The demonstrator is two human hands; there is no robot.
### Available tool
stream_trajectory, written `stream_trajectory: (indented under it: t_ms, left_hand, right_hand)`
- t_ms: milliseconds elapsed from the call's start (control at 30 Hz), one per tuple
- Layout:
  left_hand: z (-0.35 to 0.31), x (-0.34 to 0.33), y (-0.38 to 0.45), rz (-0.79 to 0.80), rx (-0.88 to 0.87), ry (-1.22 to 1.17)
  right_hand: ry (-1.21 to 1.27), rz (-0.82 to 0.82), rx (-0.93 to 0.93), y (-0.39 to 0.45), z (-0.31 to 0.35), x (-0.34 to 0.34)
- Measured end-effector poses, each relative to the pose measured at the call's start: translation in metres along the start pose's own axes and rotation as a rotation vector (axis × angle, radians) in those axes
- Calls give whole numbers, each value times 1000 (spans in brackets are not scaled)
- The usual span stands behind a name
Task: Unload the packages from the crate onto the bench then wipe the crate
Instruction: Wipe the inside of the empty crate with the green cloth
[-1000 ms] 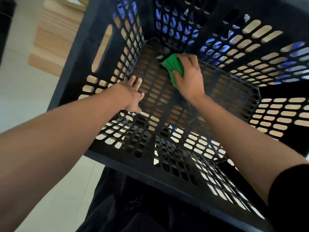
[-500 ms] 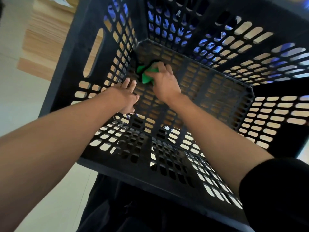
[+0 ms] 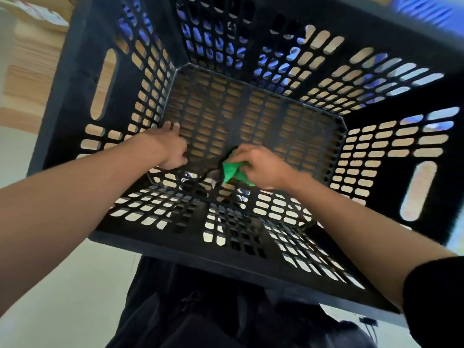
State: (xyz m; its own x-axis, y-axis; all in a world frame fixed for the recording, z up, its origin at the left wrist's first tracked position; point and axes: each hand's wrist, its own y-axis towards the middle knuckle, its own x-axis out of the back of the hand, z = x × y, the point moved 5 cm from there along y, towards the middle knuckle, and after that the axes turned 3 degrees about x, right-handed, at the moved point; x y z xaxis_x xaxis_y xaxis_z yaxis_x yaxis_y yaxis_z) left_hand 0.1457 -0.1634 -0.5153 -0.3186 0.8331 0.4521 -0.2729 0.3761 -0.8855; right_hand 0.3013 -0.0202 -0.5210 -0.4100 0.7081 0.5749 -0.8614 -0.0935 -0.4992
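1. The black perforated plastic crate (image 3: 82,94) fills the view, its slotted floor and four walls open to the camera. No packages show inside, so the unloading looks done and the wiping step is in hand.
2. The right hand (image 3: 261,167) has its grip curled round a crumpled bright green cloth (image 3: 233,173), pressing it to the crate floor at about 6 o'clock, close to the near wall.
3. Half a second ago the cloth sat in the far-left corner, around 10 o'clock, and a second ago near the far wall at 12 o'clock. The hand has swept across the floor toward the person.
4. The left hand (image 3: 173,146) rests at about 9 o'clock where the floor meets the left wall, fingers stretched fairly straight and holding nothing. It has stayed at that wall, steadying the crate.
5. The crate stands on the light wooden desk (image 3: 27,81), whose surface shows through the slots and at 10 o'clock outside.
6. By this judgement much of the floor is covered; the right half and the walls likely remain.
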Motion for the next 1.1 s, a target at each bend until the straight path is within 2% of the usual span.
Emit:
stream_trajectory:
  t_ms: [67, 167, 233, 333, 400, 533, 667, 1100]
  left_hand:
    - [-8, 10, 2, -98, -4, -7]
    - [-29, 24, 15, -135, -53, -48]
    - [-46, 32, 26, -115, -83, -70]
    - [-65, 28, 40, 21, -93, -103]
    - [-67, 20, 43, 79, -74, -150]
    - [-59, 12, 40, 64, -80, -208]
    - [-63, 15, 39, 100, -86, -176]
    - [-63, 9, 40, 100, -89, -141]
  right_hand:
    - [-41, -192, -49, -2, -17, 41]
    - [-119, -448, -145, -5, -45, 90]
    - [-182, -496, -226, -3, -62, 101]
    - [-295, -295, -284, 11, -70, 84]
    - [-280, -228, -295, 17, -67, 70]
    - [-168, -152, -259, 11, -50, 40]
    - [-99, 48, -149, -15, -37, -6]
    - [4, 320, -227, -49, -24, -50]
